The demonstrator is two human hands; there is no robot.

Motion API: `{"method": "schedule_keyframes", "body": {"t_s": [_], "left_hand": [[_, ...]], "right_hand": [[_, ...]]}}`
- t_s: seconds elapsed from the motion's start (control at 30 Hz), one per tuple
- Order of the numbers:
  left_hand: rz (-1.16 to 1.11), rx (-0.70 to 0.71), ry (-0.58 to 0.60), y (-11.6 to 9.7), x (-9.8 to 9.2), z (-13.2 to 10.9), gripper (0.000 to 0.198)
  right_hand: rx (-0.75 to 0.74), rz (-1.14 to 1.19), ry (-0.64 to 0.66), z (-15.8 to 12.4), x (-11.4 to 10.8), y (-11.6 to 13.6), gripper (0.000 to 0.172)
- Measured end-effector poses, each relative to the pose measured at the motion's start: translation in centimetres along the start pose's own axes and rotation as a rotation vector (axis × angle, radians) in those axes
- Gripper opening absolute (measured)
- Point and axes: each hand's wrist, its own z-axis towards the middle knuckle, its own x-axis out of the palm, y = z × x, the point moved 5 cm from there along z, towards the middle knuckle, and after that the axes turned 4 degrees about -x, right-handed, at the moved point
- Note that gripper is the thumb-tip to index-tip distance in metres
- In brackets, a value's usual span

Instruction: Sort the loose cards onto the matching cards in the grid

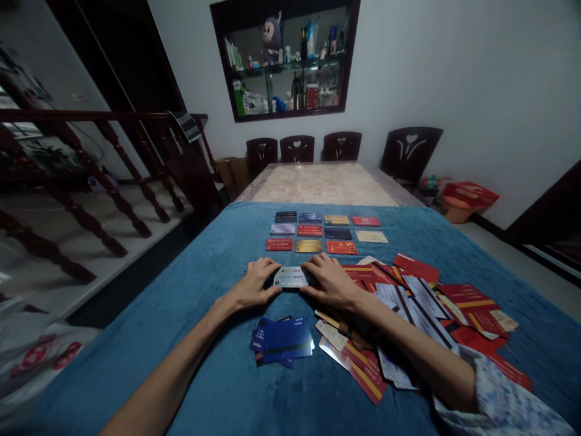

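A silver-grey card marked "DCEP" [291,277] lies level between my hands, just above or on the blue cloth; whether others are stacked beneath it I cannot tell. My left hand [256,283] grips its left end between thumb and fingers. At the opposite end, my right hand [329,281] pinches it the same way. Beyond them are rows of cards, among them a red card [279,244], a gold card [308,246] and an orange-red card [342,247]. Nearer to me rests a small pile of blue cards [288,340].
To the right, under and around my right forearm, spreads a loose heap of red and white cards [472,306]. The blue cloth [195,339] covers the near part of the table [318,181]. Dark chairs [342,146] stand at the far end, and a wooden railing [113,157] runs along the left.
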Motion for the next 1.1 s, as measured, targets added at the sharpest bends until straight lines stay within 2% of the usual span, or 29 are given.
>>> {"method": "schedule_keyframes", "body": {"t_s": [0.37, 0.7, 0.9, 1.1], "left_hand": [[0.14, 0.029, 0.012, 0.4, -2.2, 2.2, 0.044], [0.211, 0.002, 0.015, 2.8, -4.0, 5.7, 0.045], [0.281, -0.055, 0.041, 4.1, -4.4, 7.9, 0.045], [0.316, -0.099, 0.048, 5.6, -4.7, 10.0, 0.047]], "right_hand": [[0.023, -0.057, 0.064, 2.1, -2.4, -0.5, 0.042], [0.054, -0.117, 0.148, 6.6, -4.3, -1.8, 0.033], [0.05, -0.153, 0.165, 8.8, -4.7, -2.5, 0.031], [0.085, -0.166, 0.153, 10.9, -3.8, -4.1, 0.031]]}}
